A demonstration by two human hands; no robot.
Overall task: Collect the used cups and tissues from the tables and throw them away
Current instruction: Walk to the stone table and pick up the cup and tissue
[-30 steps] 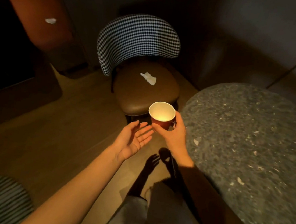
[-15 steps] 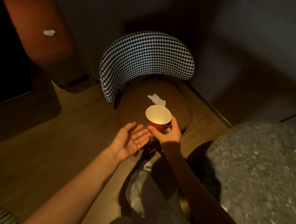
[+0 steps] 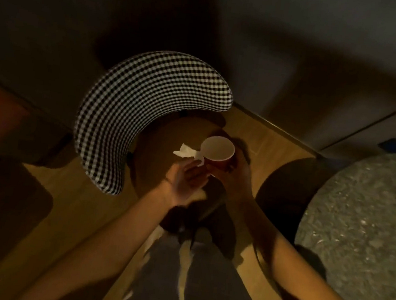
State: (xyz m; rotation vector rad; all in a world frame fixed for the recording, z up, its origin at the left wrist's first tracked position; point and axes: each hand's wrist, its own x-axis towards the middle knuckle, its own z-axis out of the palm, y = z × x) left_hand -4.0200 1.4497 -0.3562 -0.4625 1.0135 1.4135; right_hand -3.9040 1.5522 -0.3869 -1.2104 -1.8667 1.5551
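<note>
Head view is showing the left hand (image 3: 185, 178) reaching over the chair seat (image 3: 161, 143), its fingers stretched forward with the fingertips (image 3: 196, 165) touching the near edge of the crumpled white tissue (image 3: 187, 151); whether they are already pinching it I cannot tell in this dim, blurred light. A second ago that hand was hovering palm-up short of the seat, and the tissue was lying untouched well ahead of it, so the person has been stepping in and leaning over the chair. Just beside it, the right hand (image 3: 235, 175) is gripping the red paper cup (image 3: 217, 152) around its wall, mouth up and apparently empty, directly next to the tissue. The checked chair back (image 3: 133, 108) is curving around the far side, and the speckled stone table (image 3: 364, 228) is sitting off to the right. Judging by this, the tissue is likely being gathered next, probably into the cup, before anything is being thrown away.
</note>
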